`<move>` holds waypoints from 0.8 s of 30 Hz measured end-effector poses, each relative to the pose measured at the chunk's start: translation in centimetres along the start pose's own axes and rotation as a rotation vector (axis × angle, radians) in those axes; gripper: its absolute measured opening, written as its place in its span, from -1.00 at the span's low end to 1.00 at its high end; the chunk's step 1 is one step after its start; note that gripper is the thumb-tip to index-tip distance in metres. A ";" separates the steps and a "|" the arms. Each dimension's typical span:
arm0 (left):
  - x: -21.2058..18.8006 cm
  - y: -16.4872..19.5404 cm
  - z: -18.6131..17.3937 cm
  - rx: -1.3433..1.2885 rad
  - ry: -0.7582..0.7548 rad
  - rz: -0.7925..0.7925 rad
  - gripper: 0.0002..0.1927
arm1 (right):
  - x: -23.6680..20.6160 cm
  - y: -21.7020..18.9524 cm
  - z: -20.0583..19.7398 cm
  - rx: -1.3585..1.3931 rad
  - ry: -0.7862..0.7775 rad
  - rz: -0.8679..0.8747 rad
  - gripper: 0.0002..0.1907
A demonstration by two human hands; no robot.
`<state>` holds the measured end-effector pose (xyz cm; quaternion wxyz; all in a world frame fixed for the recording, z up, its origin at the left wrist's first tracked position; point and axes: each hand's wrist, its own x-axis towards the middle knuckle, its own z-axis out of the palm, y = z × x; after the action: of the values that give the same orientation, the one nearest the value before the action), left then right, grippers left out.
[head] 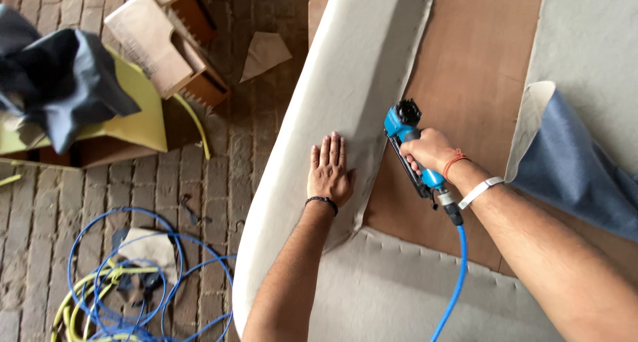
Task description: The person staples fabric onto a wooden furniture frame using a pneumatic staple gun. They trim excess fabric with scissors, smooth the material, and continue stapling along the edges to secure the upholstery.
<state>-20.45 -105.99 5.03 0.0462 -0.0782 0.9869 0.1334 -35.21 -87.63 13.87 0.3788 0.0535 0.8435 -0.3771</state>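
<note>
**Stapler at the fabric edge**

Two hands, one stapler, one air hose on it. Left hand (330, 171) lies flat on the beige fabric (345, 83), fingers straight and close together, thumb out. Right hand (428, 151) is wrapped round the blue stapler (403, 126), fingers closed on its grip; nose at the fabric edge over the brown board (465, 70). Blue hose (457, 269) runs from its base toward the viewer.

Around: blue cloth (571, 176) right, edge folded back. On the brick floor (40, 202) left: coiled blue and yellow hoses (123, 289), dark cloth (56, 76) on a yellow panel (143, 109), two wooden boxes (179, 50).
</note>
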 end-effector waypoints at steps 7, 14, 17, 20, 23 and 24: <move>6.2 1.5 -0.3 0.001 0.013 0.024 -0.15 | 4.7 -2.5 -3.3 0.113 0.074 0.036 -0.85; 12.1 3.0 -0.3 -0.018 0.035 -0.033 -0.18 | 9.1 -5.3 -5.5 0.148 0.142 0.024 -0.83; 13.6 3.4 0.1 0.001 0.046 -0.046 -0.19 | 10.3 -5.9 -6.5 0.122 0.160 0.030 -0.82; 14.1 3.4 0.5 0.021 0.064 -0.048 -0.21 | 10.4 -5.8 -7.2 0.168 0.065 0.047 -0.84; 13.9 3.3 0.8 0.029 0.050 -0.052 -0.21 | 9.7 -5.0 -7.2 0.148 0.029 0.057 -0.83; 13.9 3.3 0.8 0.028 0.037 -0.050 -0.21 | 9.4 -4.8 -7.1 0.135 0.034 0.053 -0.83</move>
<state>-34.59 -104.61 3.59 0.0322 -0.1049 0.9871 0.1170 -47.88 -88.11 13.36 0.3699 0.1078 0.8207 -0.4220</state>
